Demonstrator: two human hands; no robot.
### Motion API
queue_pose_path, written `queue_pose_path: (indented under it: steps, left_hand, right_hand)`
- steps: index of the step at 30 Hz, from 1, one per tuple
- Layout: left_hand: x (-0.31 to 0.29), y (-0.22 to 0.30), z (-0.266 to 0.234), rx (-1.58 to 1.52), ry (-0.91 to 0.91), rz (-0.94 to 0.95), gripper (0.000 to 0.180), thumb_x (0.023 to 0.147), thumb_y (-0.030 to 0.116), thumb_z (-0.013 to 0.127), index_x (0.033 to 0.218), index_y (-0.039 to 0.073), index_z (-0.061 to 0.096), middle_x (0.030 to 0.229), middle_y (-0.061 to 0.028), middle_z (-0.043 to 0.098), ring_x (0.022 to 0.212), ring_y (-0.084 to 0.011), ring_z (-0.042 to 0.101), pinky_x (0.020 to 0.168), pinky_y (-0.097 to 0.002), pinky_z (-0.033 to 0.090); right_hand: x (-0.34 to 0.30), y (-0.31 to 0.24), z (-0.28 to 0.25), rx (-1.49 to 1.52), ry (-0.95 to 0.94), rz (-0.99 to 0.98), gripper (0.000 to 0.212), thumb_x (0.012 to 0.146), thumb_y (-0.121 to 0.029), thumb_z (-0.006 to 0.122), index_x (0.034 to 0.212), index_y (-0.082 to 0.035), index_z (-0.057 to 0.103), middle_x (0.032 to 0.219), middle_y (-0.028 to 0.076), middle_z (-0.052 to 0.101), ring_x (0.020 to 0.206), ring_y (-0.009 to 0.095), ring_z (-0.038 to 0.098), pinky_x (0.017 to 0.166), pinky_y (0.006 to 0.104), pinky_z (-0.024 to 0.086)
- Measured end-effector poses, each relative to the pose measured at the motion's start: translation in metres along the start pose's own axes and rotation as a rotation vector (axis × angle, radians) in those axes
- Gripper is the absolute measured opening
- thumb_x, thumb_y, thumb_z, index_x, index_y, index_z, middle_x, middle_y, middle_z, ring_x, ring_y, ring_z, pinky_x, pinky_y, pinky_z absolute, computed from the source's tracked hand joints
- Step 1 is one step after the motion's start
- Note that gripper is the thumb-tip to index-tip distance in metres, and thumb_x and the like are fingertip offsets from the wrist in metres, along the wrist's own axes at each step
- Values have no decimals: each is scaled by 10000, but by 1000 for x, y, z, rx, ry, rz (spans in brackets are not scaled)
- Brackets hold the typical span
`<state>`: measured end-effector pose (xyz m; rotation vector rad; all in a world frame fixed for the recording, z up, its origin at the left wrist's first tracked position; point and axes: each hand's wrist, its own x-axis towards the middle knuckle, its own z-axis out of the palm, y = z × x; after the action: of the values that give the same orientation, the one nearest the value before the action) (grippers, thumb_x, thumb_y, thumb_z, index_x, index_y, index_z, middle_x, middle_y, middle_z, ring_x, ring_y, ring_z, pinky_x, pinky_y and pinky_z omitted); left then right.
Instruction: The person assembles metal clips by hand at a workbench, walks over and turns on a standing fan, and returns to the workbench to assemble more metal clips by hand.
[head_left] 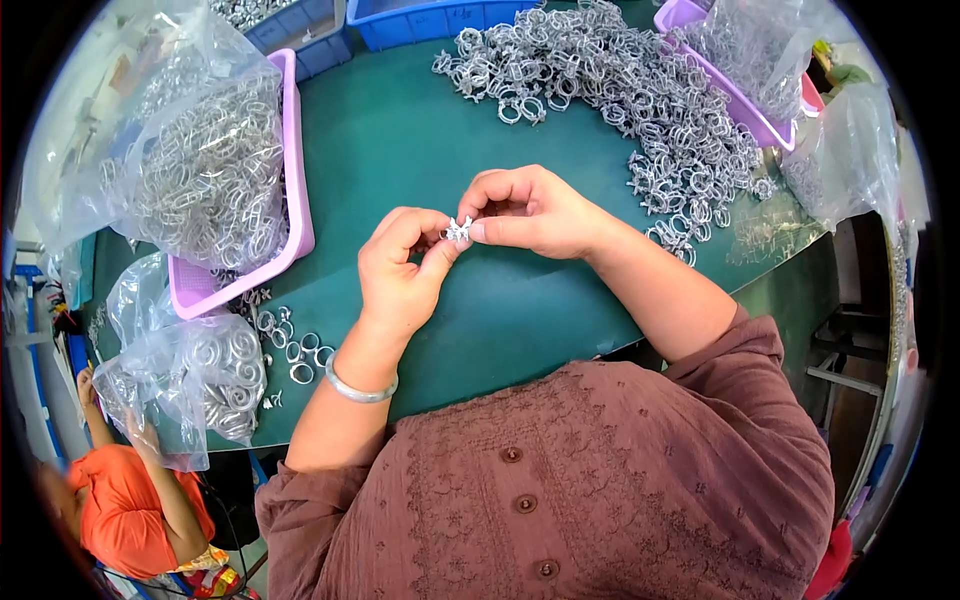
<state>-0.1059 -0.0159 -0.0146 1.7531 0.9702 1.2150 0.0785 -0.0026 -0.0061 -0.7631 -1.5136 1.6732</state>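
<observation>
Above the middle of the green table [510, 300], my two hands meet at a small silvery metal piece with pointed, leaf-like tips [457, 231]. The thumb and fingers of my left hand [395, 270] pinch it from the left. From the right, my right hand [530, 212] grips the same piece between thumb and forefinger. Part of the piece is hidden by my fingertips, and I cannot make out whether it is one part or two. Several loose silvery metal rings [294, 352] lie on the table left of my left forearm.
A large heap of silvery ring-shaped parts [600, 70] spreads across the far right. Purple baskets with bagged metal parts stand left [292, 150] and far right [775, 125]. Bagged spiral pieces [225, 375] lie near left. Blue bins [420, 25] line the back. A person in orange [135, 510] sits lower left.
</observation>
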Motion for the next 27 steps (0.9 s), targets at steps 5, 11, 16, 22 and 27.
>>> queue_pose_path:
  steps: [5, 11, 16, 22, 27]
  left_hand:
    - [-1, -2, -1, 21, -32, -10, 152, 672, -50, 662, 774, 21, 574, 690, -36, 532, 586, -99, 509, 510, -219, 420]
    - [0, 2, -1, 72, -53, 21, 165, 661, -25, 685, 772, 28, 575, 680, -31, 529, 581, -108, 509, 503, -223, 419]
    - [4, 8, -3, 186, -75, 14, 159, 647, -16, 693, 758, 36, 591, 687, -38, 535, 576, -115, 525, 508, -224, 434]
    - [0, 5, -4, 233, -90, 74, 155, 655, 8, 684, 774, 40, 589, 685, -52, 540, 578, -138, 527, 506, -255, 426]
    - [-4, 12, -3, 304, -52, 137, 145, 672, 49, 684, 765, 57, 572, 695, -63, 529, 609, -198, 534, 525, -292, 427]
  right_hand:
    - [-1, -2, 0, 29, -31, 66, 90, 794, -16, 574, 880, 9, 584, 876, 29, 551, 857, 109, 528, 792, 249, 422]
    - [-3, -2, 0, -2, -37, 79, 86, 798, -13, 567, 879, 11, 583, 877, 33, 541, 865, 110, 526, 782, 248, 424]
    - [-1, 5, -3, -36, -46, 64, 124, 777, -70, 587, 885, -10, 589, 817, 16, 580, 760, 77, 519, 700, 221, 433]
    - [-1, -3, -4, -266, -73, 48, 128, 774, -68, 580, 889, -11, 588, 828, 24, 585, 776, 84, 529, 700, 226, 436]
    - [-6, -11, 0, -191, -55, 158, 136, 777, -52, 572, 907, -12, 585, 805, 1, 573, 704, 54, 506, 631, 205, 421]
